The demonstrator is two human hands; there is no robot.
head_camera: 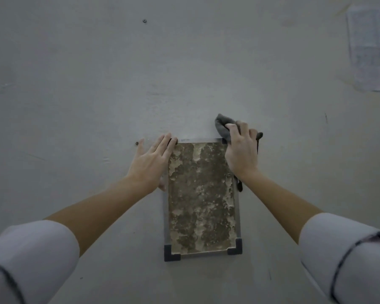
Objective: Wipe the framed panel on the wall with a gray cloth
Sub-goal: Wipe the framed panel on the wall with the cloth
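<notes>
I wore a pale, whitish long-sleeved top, both sleeves pushed up past my elbows so my forearms were bare. My left sleeve [29, 255] bunched into a thick soft roll, with a thin dark line of piping curving across it (a seam or trim, I couldn't tell which). My right sleeve [347, 249] showed the same dark line looping around its folded cuff. My left hand [150, 160] and right hand [241, 150] were bare, without rings or a watch

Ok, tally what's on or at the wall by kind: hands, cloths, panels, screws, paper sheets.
Hands: 2, left hand, right hand
Cloth: 1
Panel: 1
Screws: 2, upper screw, lower screw
Paper: 1
Total: 7
</notes>
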